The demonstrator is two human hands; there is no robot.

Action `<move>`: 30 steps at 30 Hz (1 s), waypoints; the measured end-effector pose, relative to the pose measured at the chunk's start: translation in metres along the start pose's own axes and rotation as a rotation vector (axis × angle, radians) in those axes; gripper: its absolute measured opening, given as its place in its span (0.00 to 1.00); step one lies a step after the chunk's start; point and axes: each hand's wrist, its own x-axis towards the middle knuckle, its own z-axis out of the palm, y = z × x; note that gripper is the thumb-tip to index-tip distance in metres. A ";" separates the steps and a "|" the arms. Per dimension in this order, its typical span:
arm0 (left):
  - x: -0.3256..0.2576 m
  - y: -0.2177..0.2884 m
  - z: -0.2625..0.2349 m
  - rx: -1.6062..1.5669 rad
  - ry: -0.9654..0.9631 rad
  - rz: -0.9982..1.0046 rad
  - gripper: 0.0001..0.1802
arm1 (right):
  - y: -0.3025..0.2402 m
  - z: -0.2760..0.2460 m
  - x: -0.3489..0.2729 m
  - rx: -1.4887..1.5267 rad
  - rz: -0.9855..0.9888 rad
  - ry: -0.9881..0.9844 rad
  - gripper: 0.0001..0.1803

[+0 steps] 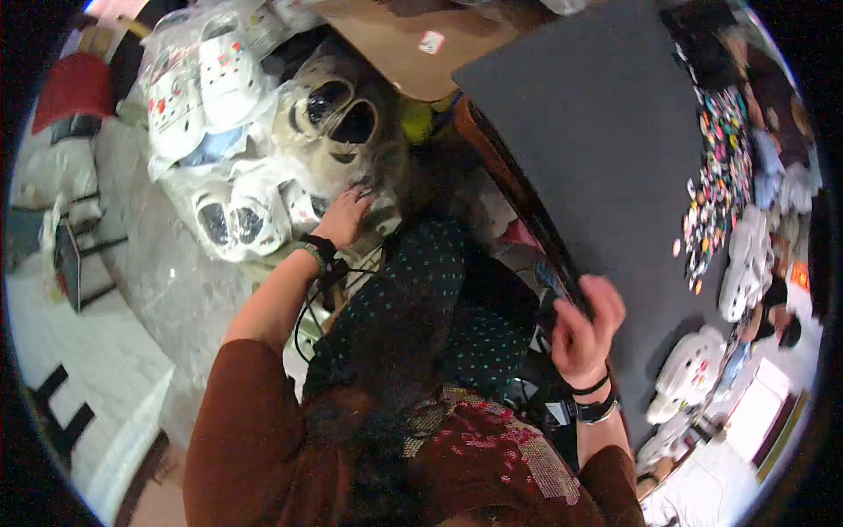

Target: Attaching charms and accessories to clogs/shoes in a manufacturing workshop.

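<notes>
My left hand (348, 218) touches bagged clogs (341, 158), grip unclear; my right hand (587, 332), spread, is by the surface's left edge (537, 206).

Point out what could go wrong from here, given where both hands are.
The left hand touches a heap of plastic-wrapped clogs; the bags look slick and loosely piled, so a tug might set neighbours sliding.

The right hand is at the edge of the dark table, so a quick move could knock the fingers against it.

Small colourful pieces lie loose on that table; a bump might scatter them.
</notes>
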 end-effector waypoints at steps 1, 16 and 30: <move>0.000 -0.006 0.005 -0.040 0.003 0.010 0.31 | -0.006 0.004 -0.011 0.130 -0.096 -0.051 0.21; -0.022 0.076 -0.171 -0.080 0.525 0.352 0.14 | 0.056 0.182 -0.119 0.446 0.533 -0.514 0.12; 0.130 0.255 -0.233 0.006 0.603 0.699 0.24 | 0.216 0.305 -0.044 -0.075 0.398 -0.073 0.09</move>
